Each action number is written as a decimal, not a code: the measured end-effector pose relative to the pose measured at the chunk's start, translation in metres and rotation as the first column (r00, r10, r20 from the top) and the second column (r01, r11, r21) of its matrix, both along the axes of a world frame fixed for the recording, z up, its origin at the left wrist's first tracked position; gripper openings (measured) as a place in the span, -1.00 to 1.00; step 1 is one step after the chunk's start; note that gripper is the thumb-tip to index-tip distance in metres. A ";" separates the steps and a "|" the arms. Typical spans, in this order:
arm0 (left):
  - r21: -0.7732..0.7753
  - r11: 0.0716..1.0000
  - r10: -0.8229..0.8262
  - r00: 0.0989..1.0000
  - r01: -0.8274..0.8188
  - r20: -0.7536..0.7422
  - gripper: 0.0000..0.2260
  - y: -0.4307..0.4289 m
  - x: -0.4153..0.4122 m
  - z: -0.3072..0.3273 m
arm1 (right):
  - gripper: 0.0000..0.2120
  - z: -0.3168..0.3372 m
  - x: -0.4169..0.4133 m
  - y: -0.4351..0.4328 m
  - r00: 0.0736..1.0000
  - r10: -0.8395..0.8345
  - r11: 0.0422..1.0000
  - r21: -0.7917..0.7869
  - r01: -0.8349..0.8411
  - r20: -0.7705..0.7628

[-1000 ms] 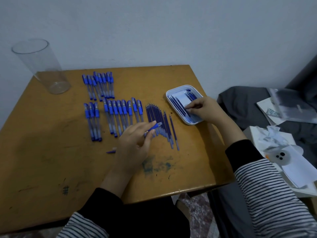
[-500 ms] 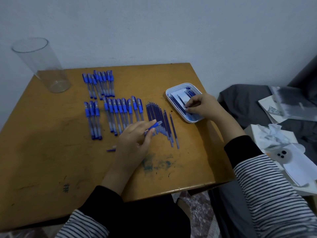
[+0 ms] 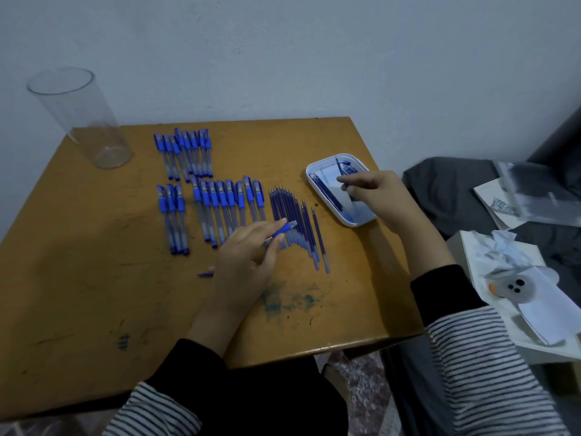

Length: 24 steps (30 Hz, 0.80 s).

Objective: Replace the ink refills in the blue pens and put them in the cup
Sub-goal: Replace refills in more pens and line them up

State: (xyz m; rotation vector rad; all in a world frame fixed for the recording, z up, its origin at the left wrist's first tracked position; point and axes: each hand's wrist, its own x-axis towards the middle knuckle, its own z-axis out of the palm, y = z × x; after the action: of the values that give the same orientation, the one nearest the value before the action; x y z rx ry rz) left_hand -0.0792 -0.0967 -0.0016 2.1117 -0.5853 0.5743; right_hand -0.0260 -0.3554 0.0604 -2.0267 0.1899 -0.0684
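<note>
Two hands busy: left hand (image 3: 248,262) curls round a pen barrel (image 3: 283,229); right hand (image 3: 377,191) pinches, seemingly, a refill (image 3: 345,185) above the tray (image 3: 314,171). Loose refills (image 3: 309,234) beyond left fingertips (image 3: 280,222) look light, slippery; pinch mid-shaft.

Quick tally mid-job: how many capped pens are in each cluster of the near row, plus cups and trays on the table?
Capped pens, left cluster: 3
Capped pens, right cluster: 8
Clear cup: 1
White tray: 1
Total: 13
</note>
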 end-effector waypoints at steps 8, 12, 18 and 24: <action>-0.021 1.000 0.018 0.999 -0.018 0.028 -0.74 0.001 -0.003 -0.001 | -0.81 -0.008 -0.033 0.060 0.988 -0.114 0.691 0.723 0.001 0.107; -0.017 1.000 0.024 0.999 -0.024 0.025 -0.75 0.001 -0.003 0.000 | -0.83 -0.023 -0.037 0.082 0.983 -0.139 0.652 0.759 -0.002 0.123; -0.016 0.999 0.033 0.999 -0.033 0.026 -0.75 0.001 -0.004 0.001 | -0.85 -0.027 -0.037 0.090 0.971 -0.205 0.627 0.778 0.030 0.127; -0.021 0.999 0.028 0.999 -0.028 0.024 -0.75 0.002 -0.004 0.001 | -0.84 -0.029 -0.036 0.087 0.964 -0.227 0.646 0.762 0.043 0.138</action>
State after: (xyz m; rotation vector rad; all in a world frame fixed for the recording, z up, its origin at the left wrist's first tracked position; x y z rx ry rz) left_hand -0.0833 -0.0947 -0.0002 2.0995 -0.5621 0.6201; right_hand -0.0617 -0.2683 0.0315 -1.1380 0.1880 -0.2680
